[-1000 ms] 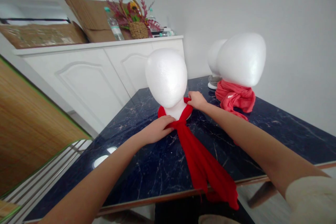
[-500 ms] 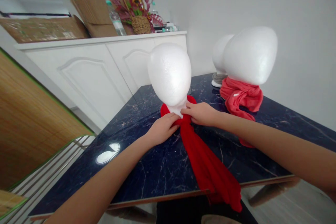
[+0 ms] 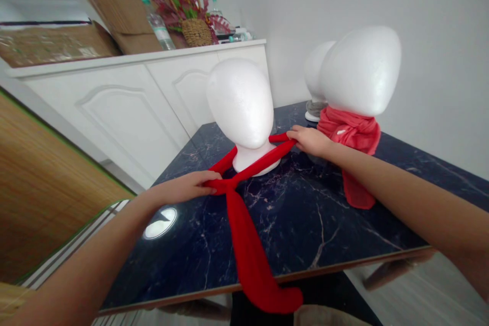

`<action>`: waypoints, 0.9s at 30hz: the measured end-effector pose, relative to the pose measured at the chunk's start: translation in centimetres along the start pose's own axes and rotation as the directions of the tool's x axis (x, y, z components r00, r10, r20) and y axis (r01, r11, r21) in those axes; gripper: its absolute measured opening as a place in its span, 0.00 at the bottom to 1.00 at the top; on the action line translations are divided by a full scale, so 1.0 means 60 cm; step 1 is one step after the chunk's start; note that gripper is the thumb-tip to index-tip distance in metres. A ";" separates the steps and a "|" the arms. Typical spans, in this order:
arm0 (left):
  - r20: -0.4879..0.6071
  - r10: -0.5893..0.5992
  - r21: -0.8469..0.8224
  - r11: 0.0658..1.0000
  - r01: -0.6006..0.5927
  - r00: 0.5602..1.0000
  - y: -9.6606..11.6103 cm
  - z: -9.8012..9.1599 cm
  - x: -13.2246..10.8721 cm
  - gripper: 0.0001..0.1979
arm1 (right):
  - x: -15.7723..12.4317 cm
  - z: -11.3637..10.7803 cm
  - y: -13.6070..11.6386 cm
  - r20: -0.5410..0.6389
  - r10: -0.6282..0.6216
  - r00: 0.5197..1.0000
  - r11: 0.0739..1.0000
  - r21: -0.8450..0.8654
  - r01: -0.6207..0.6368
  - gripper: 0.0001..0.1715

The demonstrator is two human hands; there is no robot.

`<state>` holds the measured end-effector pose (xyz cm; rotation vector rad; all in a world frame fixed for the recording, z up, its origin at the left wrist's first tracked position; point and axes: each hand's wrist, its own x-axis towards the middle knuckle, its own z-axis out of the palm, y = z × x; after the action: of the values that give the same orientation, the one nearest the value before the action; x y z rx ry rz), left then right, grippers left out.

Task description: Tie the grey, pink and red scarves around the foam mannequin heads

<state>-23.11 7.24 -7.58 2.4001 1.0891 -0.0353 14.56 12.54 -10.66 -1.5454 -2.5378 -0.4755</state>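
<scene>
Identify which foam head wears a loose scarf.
The front foam head: the left hand and right hand hold its red scarf open; the farther head's coral scarf sits wrapped.

Scarf (image 3: pixel 246 249) deep red; foam mannequin head (image 3: pixel 239 104) plain white; neighbouring scarf (image 3: pixel 349 132) coral pink; surface (image 3: pixel 305 224) navy-black, white marble veining; cabinet (image 3: pixel 114 122) white.

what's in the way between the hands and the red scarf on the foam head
Nothing visible: the left hand and the right hand are both already on the red scarf, one each side of the white foam mannequin head. No object sits between either hand and the fabric.
</scene>
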 end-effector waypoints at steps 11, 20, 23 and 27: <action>-0.230 0.047 0.462 0.884 0.067 0.972 -0.002 0.029 0.000 0.13 | -0.039 -0.074 -0.122 0.060 0.055 0.997 0.998 -0.046 -0.052 0.20; -0.186 0.152 0.467 0.883 -0.048 0.971 0.035 0.042 0.005 0.14 | -0.017 -0.068 -0.254 0.115 -0.261 0.958 0.961 0.123 0.247 0.17; -0.192 0.151 0.437 0.898 -0.054 0.970 0.008 0.036 -0.004 0.13 | -0.010 -0.059 -0.238 0.125 -0.279 0.952 0.958 0.108 0.266 0.18; -0.229 0.157 0.439 0.898 -0.042 0.961 -0.047 0.024 -0.015 0.11 | -0.034 -0.062 -0.195 0.152 -0.286 0.946 0.958 0.069 0.278 0.21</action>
<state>-25.45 7.50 -9.87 2.9245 1.1668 0.0858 5.02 4.59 -10.01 -1.2552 -2.8899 -0.3291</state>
